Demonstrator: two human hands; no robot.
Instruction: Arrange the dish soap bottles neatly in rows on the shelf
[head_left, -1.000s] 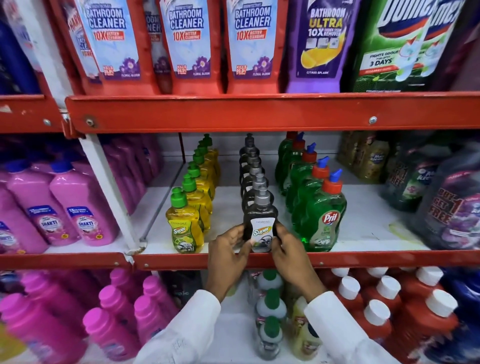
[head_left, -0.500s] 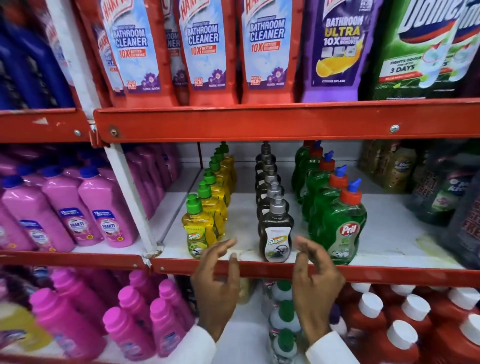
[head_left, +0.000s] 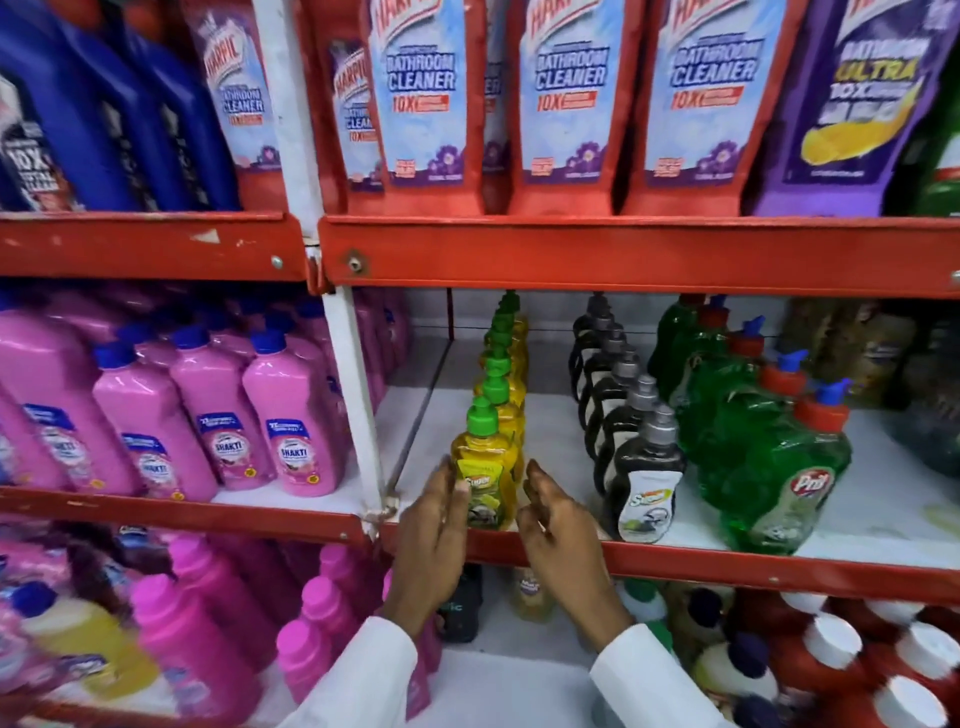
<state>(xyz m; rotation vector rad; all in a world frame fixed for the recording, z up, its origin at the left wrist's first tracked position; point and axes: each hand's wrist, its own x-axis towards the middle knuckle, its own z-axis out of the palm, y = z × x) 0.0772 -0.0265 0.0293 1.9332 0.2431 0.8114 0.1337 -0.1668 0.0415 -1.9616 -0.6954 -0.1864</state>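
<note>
Three rows of dish soap bottles run front to back on the white middle shelf (head_left: 561, 441). Left is a yellow row with green caps; its front yellow bottle (head_left: 488, 457) stands at the shelf's red front edge (head_left: 727, 566). In the middle is a dark row with grey caps, front dark bottle (head_left: 644, 478). On the right is a green Pril row (head_left: 774, 462) with red caps. My left hand (head_left: 431, 530) lies against the front yellow bottle's left side, thumb on its label. My right hand (head_left: 556, 525) is beside its right side, fingers apart.
A white upright post (head_left: 353, 395) bounds the bay on the left, with pink bottles (head_left: 291, 431) beyond it. Bathroom cleaner pouches (head_left: 566, 104) fill the shelf above. Below are pink bottles (head_left: 192, 639) and red bottles with white caps (head_left: 831, 644). Dark packs (head_left: 930, 431) sit far right.
Both hands let go of the front dark bottle and moved left to either side of the front yellow bottle. The view shifted left and closer.
</note>
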